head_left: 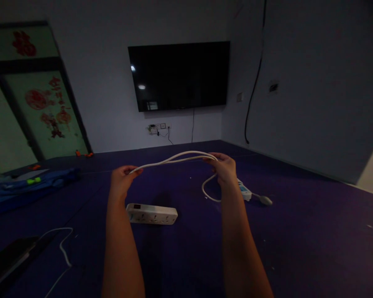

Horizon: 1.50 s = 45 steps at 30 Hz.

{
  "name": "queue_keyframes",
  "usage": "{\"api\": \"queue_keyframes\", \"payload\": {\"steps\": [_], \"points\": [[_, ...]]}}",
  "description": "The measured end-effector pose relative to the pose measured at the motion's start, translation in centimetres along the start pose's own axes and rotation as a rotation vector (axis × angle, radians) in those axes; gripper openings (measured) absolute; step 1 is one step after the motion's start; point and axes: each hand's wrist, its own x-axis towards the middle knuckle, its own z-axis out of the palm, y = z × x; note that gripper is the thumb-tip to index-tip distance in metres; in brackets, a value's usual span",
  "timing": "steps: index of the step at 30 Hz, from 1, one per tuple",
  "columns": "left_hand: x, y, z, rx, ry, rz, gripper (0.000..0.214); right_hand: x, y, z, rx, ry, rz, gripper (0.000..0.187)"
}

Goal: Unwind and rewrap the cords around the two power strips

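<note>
Between my two raised hands stretches a white power cord, doubled into two strands that bow slightly upward. My left hand pinches its left end, and my right hand is closed round the right end. From the right hand a loop of the cord hangs toward the floor. Below and between my arms lies a white power strip, its sockets and dark switch showing; my left forearm hides its left end. Just right of my right wrist is a white-and-blue item with a plug-like grey end, partly hidden by the arm.
Purple matting covers the floor. At lower left lies a dark flat object with a thin white cable. Blue fabric is heaped at the left. A television hangs on the far wall; a black cable dangles at right.
</note>
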Motion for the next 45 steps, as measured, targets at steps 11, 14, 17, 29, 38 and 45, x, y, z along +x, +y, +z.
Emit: {"api": "queue_keyframes", "payload": {"steps": [11,14,17,29,38,45], "points": [[-0.5,-0.7,2.7,0.160,-0.433,-0.121,0.026,-1.1,-3.0,-0.2,0.436,0.000,0.178,0.017],[-0.7,-0.6,2.8,0.195,-0.516,-0.155,0.024,-1.1,-3.2,-0.3,0.432,-0.029,0.196,0.016],[-0.7,-0.9,2.5,0.241,-0.591,-0.187,0.023,-1.3,-3.3,0.2,0.404,-0.018,0.228,0.013],[-2.3,1.0,2.8,0.054,-0.693,-0.090,0.046,-2.6,-2.5,3.2,0.376,-0.076,0.213,0.016],[-3.6,3.9,4.7,-0.104,-0.494,0.040,0.053,-3.1,-2.6,3.8,0.353,-0.090,0.206,0.016],[-2.8,3.2,4.2,0.059,-0.353,-0.009,0.034,-3.7,-3.4,3.9,0.404,-0.277,0.278,0.026]]}}
